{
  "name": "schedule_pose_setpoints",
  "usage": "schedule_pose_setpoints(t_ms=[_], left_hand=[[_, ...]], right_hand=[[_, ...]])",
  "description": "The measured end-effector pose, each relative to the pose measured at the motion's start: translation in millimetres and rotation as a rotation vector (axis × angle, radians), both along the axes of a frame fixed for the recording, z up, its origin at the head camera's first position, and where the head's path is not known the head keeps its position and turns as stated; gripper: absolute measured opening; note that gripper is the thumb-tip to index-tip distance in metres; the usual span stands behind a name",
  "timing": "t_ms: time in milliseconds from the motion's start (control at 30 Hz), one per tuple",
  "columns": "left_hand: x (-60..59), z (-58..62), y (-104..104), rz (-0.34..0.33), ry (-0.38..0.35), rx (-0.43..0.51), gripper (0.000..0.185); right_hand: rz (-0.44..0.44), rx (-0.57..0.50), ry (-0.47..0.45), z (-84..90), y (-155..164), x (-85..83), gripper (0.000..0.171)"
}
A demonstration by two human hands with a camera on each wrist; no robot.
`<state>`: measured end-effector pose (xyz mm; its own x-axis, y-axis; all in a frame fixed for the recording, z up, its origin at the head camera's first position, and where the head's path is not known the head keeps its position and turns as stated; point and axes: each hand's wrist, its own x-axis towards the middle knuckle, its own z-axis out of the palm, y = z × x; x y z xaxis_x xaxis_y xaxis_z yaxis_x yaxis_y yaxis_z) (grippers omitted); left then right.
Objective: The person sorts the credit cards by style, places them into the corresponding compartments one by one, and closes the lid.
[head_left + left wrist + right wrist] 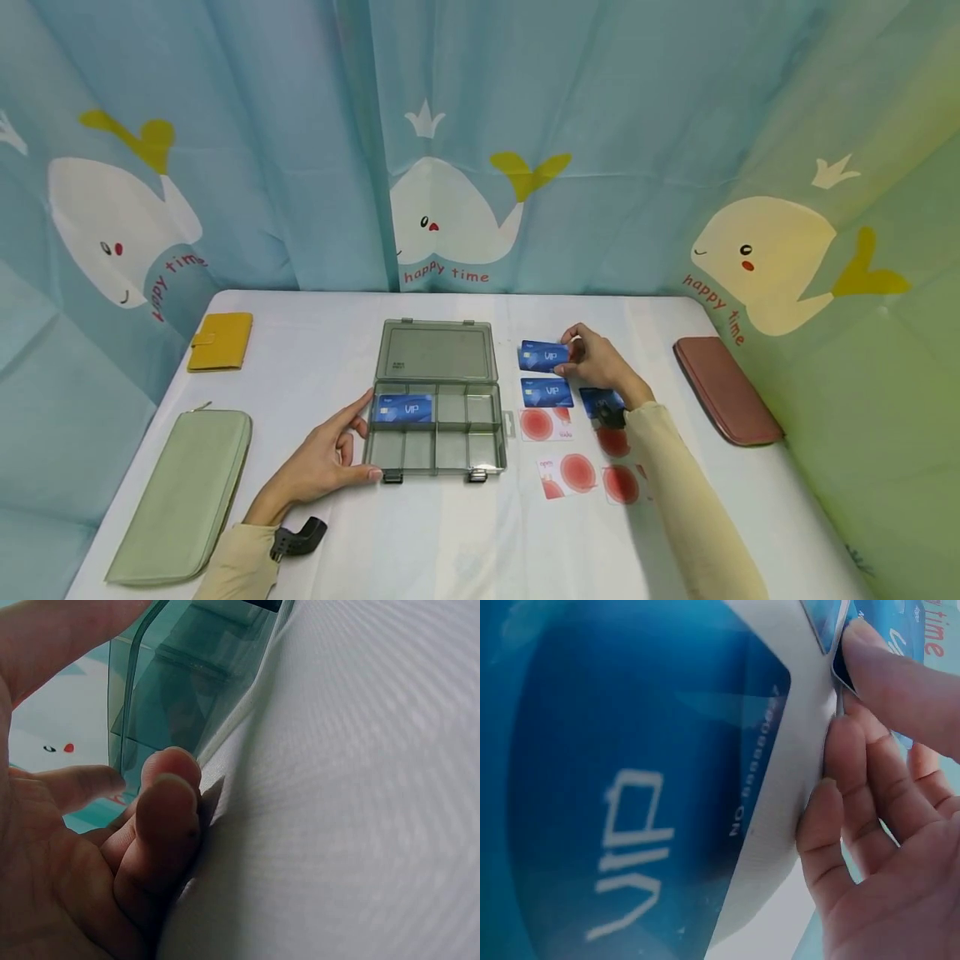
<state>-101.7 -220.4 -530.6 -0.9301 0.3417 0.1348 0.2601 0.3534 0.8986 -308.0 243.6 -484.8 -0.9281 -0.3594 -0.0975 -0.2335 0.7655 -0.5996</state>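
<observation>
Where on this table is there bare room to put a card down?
Bare cloth lies between the yellow wallet and the organizer box, and along the near edge below the box. Crowded: the cards between the box and the brown wallet, under the right hand.

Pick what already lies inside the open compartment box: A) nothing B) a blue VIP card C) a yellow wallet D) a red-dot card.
B: one blue VIP card lies in an upper-left compartment of the box; the red-dot cards remain on the table.
</observation>
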Motion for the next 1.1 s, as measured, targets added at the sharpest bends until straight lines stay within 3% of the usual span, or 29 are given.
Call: schedule_pose_setpoints(t_ms=[167, 400, 667, 1100], left_hand=[[-0.3, -3.0, 0.7, -0.002, -0.016, 0.006, 0.109], [-0.1, -6.2, 0.0, 0.009, -0.019, 0.002, 0.110], [1.2, -5.0, -1.1, 0.018, -0.025, -0.005, 0.110], [-0.2, -3.0, -0.1, 0.012, -0.001, 0.010, 0.108]], right_hand=[[-0.005, -0.053, 0.029, 0.3, 3.6, 3.7, 0.042], [-0.021, -0.224, 0.006, 5.0, 7.8, 9.0, 0.042], [-0.028, -0.421, -0.043, 6.2, 8.3, 12.7, 0.053], [0.015, -0.527, -0.128, 18.8, -13.5, 36.9, 0.059]])
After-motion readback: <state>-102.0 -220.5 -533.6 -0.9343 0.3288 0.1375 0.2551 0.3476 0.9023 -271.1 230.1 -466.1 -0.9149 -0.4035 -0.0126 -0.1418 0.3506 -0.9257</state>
